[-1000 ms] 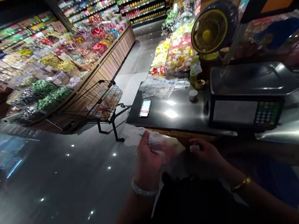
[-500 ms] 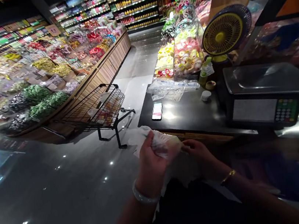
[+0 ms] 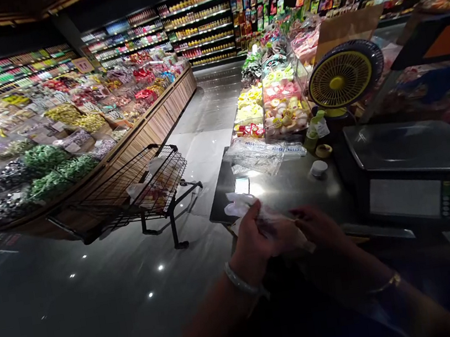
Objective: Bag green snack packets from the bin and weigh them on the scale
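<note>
My left hand [image 3: 255,237] is closed around a thin white plastic bag [image 3: 271,212], whose crumpled end sticks out past the thumb. The bag's contents cannot be made out. My right hand [image 3: 321,230] is at the bag's right side, its fingers bent against the plastic in a pinch; shadow hides part of them. Both hands are over the near edge of a dark counter [image 3: 303,188]. Just beyond the bag lies a phone [image 3: 242,185] with a lit screen. Farther back on the counter are flattened clear plastic bags [image 3: 257,155].
A weighing scale [image 3: 417,164] stands at the right, with a fan [image 3: 341,77] behind it. A white lid-like item [image 3: 318,169], a tape roll [image 3: 323,150] and a green bottle [image 3: 315,130] sit nearby. A shopping cart [image 3: 147,185] holding bags stands left, beside a produce display [image 3: 151,120].
Both hands have moved right and closer over the counter, carrying the plastic bag with them. The view has tilted up, so the surroundings appear lower.
</note>
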A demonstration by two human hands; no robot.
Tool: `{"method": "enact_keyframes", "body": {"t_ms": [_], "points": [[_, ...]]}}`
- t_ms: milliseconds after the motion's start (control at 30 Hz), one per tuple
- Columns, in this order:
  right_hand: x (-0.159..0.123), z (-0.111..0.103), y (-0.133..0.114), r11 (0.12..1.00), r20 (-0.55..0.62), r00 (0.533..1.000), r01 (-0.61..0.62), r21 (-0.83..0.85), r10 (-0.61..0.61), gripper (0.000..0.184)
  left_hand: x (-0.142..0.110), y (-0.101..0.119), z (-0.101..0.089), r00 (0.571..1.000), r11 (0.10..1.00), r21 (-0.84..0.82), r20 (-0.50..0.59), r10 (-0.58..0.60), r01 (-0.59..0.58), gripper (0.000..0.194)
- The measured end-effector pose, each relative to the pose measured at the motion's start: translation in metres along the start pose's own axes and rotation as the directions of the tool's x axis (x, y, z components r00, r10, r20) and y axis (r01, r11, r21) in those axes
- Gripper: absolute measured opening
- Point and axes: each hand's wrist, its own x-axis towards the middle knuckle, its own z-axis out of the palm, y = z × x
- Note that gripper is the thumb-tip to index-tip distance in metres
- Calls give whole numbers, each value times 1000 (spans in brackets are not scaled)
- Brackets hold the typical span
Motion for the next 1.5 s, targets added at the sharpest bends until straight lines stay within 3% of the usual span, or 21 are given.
{"method": "enact_keyframes", "body": {"t_ms": [67, 133, 267, 367, 467, 667, 767, 900, 967, 1033, 1067, 1200, 1233, 1400, 1500], "points": [[29, -1, -12, 994, 49, 993, 107, -13, -107, 40, 24, -1, 10, 983, 986, -21, 81, -166, 168, 20], [55, -1, -17, 991, 81, 988, 135, -9, -134, 45, 47, -1, 21, 968, 976, -21, 133, -214, 218, 21], [98, -8, -7, 999, 45, 999, 15, 34, -17, 26, 88, -3, 40, 979, 989, -7, 148, -143, 146, 15], [121, -19, 9, 996, 28, 999, -33, 79, 31, 17, 110, -3, 43, 974, 994, 84, 212, -82, 66, 17], [137, -28, 23, 992, -56, 996, -69, 108, 75, 18, 125, 1, 36, 965, 987, 163, 261, -26, -17, 19], [144, -35, 52, 978, -170, 967, -173, 117, 192, 24, 145, 27, 12, 970, 900, 395, 223, 99, -183, 49], [140, -36, 59, 972, -189, 955, -210, 109, 227, 28, 153, 48, 2, 961, 714, 644, 210, 180, -275, 45], [140, -37, 48, 970, -200, 949, -239, 43, 243, 30, 159, 73, -5, 859, 177, 870, 386, 336, -460, 26], [146, -34, 33, 980, -201, 959, -201, 7, 198, 41, 160, 80, -5, 830, -19, 869, 478, 287, -494, 22], [156, -27, 15, 986, -183, 974, -152, -73, 137, 52, 160, 84, -2, 816, -132, 842, 540, 206, -523, 21], [161, -23, 5, 980, -164, 979, -142, -137, 119, 49, 160, 86, 0, 800, -181, 818, 574, 176, -547, 21], [171, -14, -20, 904, -126, 973, -226, -362, 193, 17, 158, 97, 7, 678, -334, 697, 709, 193, -635, 20], [170, -16, -21, 888, -141, 967, -253, -385, 214, 14, 158, 101, 6, 671, -350, 696, 711, 211, -627, 19], [151, -39, -17, 841, -298, 941, -288, -458, 160, 20, 160, 115, -5, 814, -342, 813, 550, 188, -471, 17], [141, -44, -24, 812, -426, 899, -326, -485, 106, 27, 161, 116, -10, 854, -297, 853, 491, 173, -430, 16]]}}
